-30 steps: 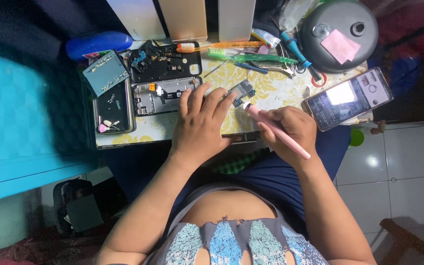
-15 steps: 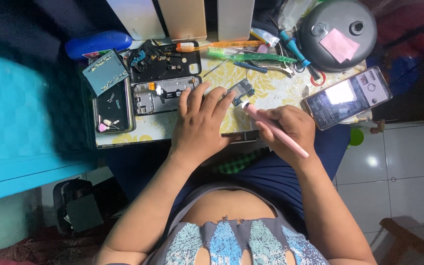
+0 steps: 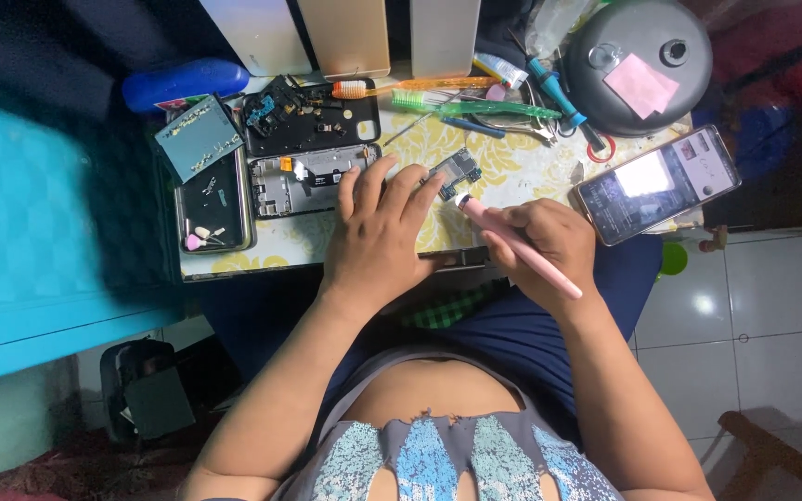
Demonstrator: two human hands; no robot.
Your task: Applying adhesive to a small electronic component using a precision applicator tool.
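Pink pen-shaped plastic tool gripped in right hand, tip at small dark circuit board on yellow-patterned tabletop. Left hand flat, fingers spread, fingertips pinning board. Step: working board surface; steady tip needed.

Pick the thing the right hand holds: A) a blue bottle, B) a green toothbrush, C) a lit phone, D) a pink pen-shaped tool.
D: the right hand grips a pink pen-shaped tool, its tip at the small circuit board that the left hand steadies on the table.
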